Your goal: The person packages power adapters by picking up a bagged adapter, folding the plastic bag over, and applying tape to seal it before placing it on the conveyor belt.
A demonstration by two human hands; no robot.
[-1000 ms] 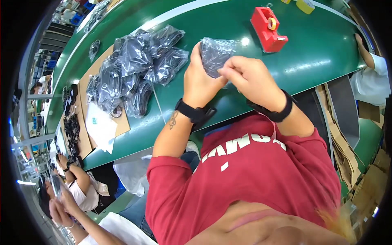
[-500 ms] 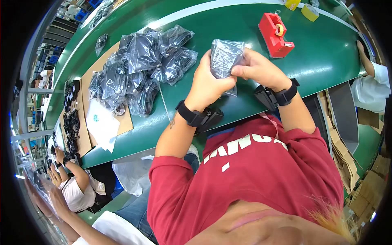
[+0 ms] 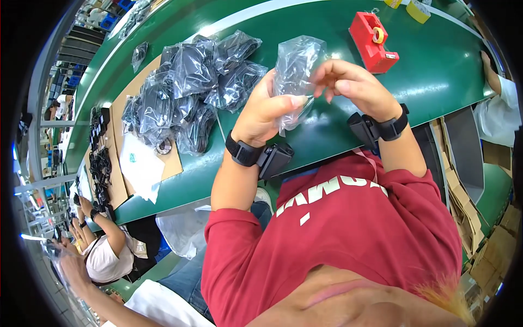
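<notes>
I hold a clear plastic bag (image 3: 297,68) with a dark item inside, upright above the green table (image 3: 436,76). My left hand (image 3: 267,109) grips its lower part, thumb pressed on the plastic. My right hand (image 3: 351,87) pinches the bag's right edge with its fingertips. Both wrists wear black bands with small black devices. A heap of similar bagged dark items (image 3: 185,92) lies on the table to the left of my hands.
A red tape dispenser (image 3: 373,41) stands at the back right. Brown cardboard sheets (image 3: 171,163) and white paper (image 3: 139,163) lie under and beside the heap. Other people sit at the lower left (image 3: 109,245), and another person's arm (image 3: 493,76) rests at the right edge.
Both hands have lifted the bag a little higher and turned it more upright. The right hand moved from covering the bag to pinching its right edge.
</notes>
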